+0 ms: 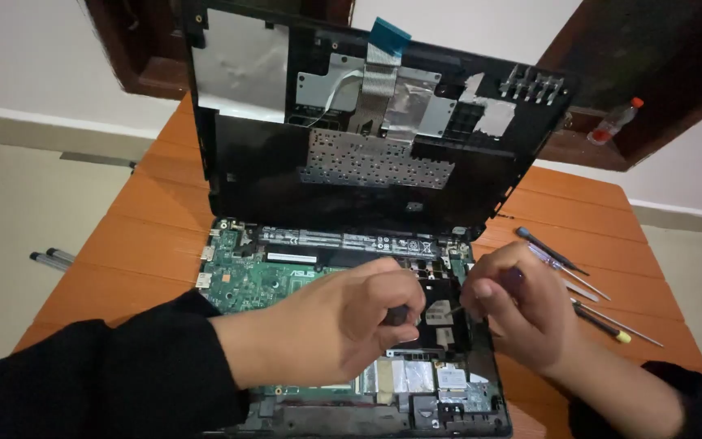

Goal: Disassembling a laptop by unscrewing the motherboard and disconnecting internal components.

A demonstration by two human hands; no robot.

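An opened laptop lies on an orange wooden table. Its green motherboard is exposed, and the top cover with the keyboard's underside stands propped up behind it. My left hand is closed around a small dark tool or part over the black area at the board's right. My right hand grips a screwdriver with a dark handle, its thin tip pointing left toward my left hand's fingers. Both hands hover over the black component in the laptop base.
Several screwdrivers lie on the table to the right of the laptop, one with a yellow end. A small bottle with a red cap stands on a dark ledge at back right. Two thin rods lie on the floor at left.
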